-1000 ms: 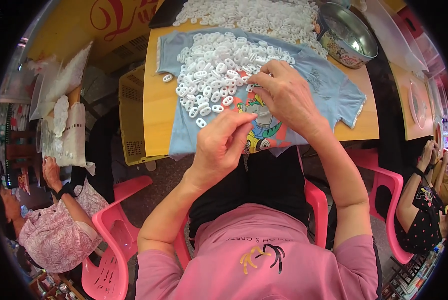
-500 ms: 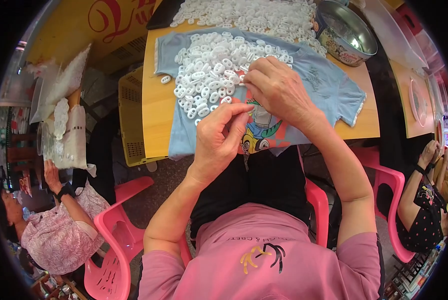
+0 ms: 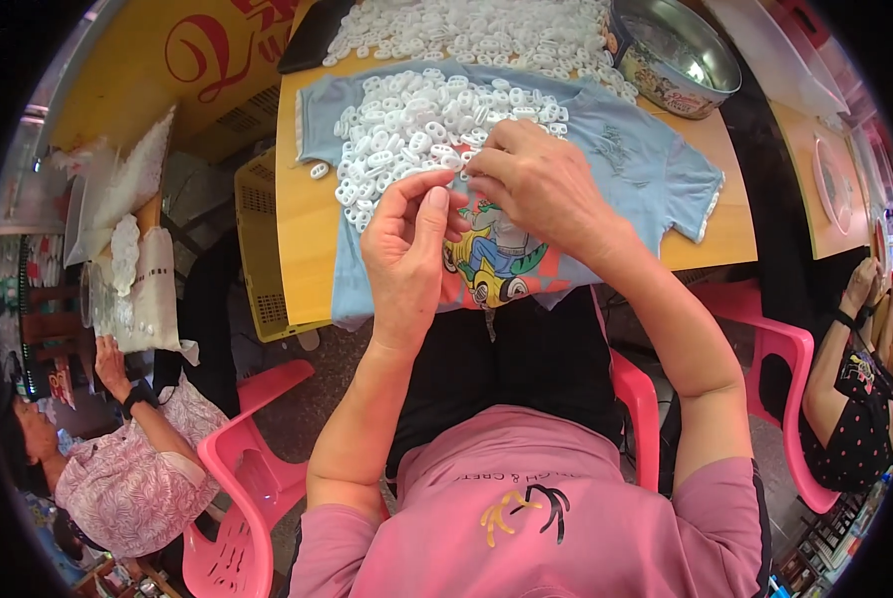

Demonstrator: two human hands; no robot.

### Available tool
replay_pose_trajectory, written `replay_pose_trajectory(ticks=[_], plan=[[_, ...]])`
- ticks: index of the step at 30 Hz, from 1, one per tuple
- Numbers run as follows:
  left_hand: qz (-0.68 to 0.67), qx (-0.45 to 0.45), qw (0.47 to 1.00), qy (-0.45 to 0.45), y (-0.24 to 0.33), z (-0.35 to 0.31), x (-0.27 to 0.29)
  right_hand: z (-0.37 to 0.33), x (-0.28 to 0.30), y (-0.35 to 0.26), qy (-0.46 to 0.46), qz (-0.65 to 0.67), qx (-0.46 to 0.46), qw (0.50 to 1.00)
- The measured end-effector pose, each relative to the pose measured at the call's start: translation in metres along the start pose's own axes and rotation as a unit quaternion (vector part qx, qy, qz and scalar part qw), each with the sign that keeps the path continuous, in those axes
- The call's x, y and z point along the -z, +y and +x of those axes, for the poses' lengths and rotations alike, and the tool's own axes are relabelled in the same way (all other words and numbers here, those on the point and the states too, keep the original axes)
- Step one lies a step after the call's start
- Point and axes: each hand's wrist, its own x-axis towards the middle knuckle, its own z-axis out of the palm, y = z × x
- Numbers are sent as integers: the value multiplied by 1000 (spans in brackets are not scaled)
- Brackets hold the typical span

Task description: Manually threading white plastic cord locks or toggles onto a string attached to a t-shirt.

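A pile of small white oval plastic pieces with two holes each [image 3: 396, 130] lies on a light-blue T-shirt [image 3: 656, 174] with a cartoon print. At the pile's near edge my two hands almost meet. My left hand [image 3: 406, 254] has its fingers curled and its thumb raised close to the index finger; whatever it grips is too small to make out. Fingertips pinched together, my right hand [image 3: 546, 184] reaches in from the right just over the print. A tiny white bit shows between the two hands, but I cannot tell which one holds it.
More white pieces [image 3: 466, 35] cover the table's far side. A round metal tin [image 3: 681, 95] stands at the far right. One loose piece [image 3: 319, 170] lies left of the shirt. A yellow crate [image 3: 260, 239] is beside the table. People sit on both sides, near pink chairs [image 3: 242, 498].
My left hand has moved up and left toward the pile, with its thumb now raised. The right hand has shifted slightly left and its fingers are lower. The whole view has shifted a little.
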Motion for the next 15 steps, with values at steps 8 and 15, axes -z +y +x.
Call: replay_pose_trajectory(ticks=[8,15], plan=[[11,19,1000,-7,2,2,1,1,1,3,2,55,-81,995],[-34,44,998,-43,4,5,-24,-15,34,-12,-18,214,-220,952]])
